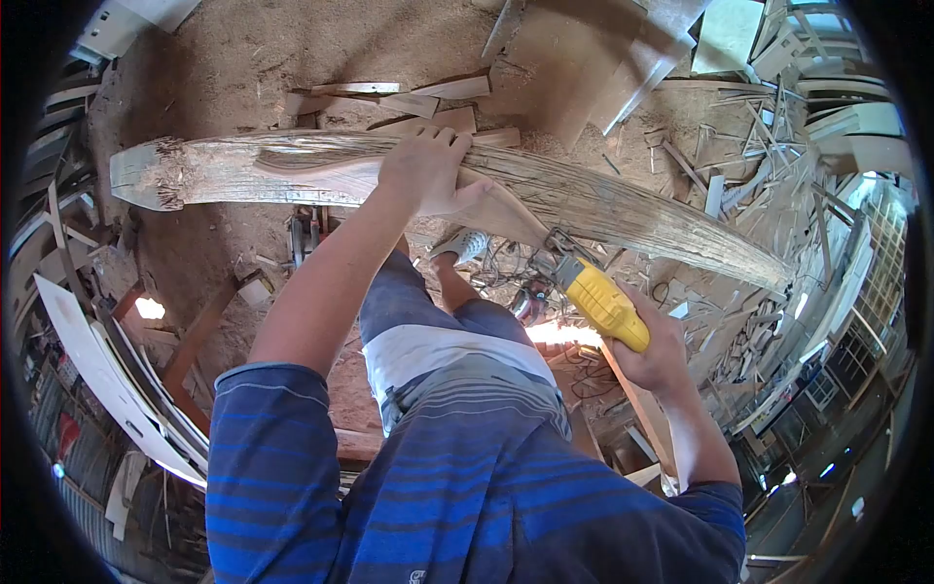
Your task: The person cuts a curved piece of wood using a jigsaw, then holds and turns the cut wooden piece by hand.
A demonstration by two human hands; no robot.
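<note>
My right hand (647, 341) is wrapped round the grip of a yellow jigsaw (603, 307). The jigsaw's metal shoe meets the right end of a curved, smooth wooden piece (326, 178); I cannot make out the blade. This piece rests on a long, weathered timber beam (623, 209) that runs across in front of me. My left hand (425, 173) grips the wooden piece near its middle, fingers over the far side and thumb pointing right, on the side nearer the jigsaw.
Wood offcuts (433, 102) lie just beyond the beam on the sawdust-covered floor. Scrap wood (749, 195) is heaped to the right, and pale boards (117, 384) lean at the left. My shoe (467, 243), cables and a tool are below the beam.
</note>
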